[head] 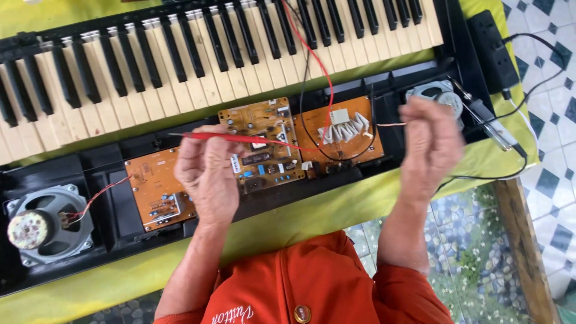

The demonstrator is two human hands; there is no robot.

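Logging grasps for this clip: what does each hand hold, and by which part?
The left hand grips a red probe near its rear end. The right hand pinches a thin wire at its end.

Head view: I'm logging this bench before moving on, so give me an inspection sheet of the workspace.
Surface: table under a yellow-green cloth.
Job's things: opened keyboard with three orange circuit boards; a speaker at the left end, another at the right end.
Clutter: a soldering iron lies by the right speaker.
Hands: left hand holds a red probe over the boards; right hand pinches a thin wire in its fingers.
Cables: red wire and black wire cross the keys; a black cord runs from a power strip.
Surroundings: patterned floor tiles; orange garment.
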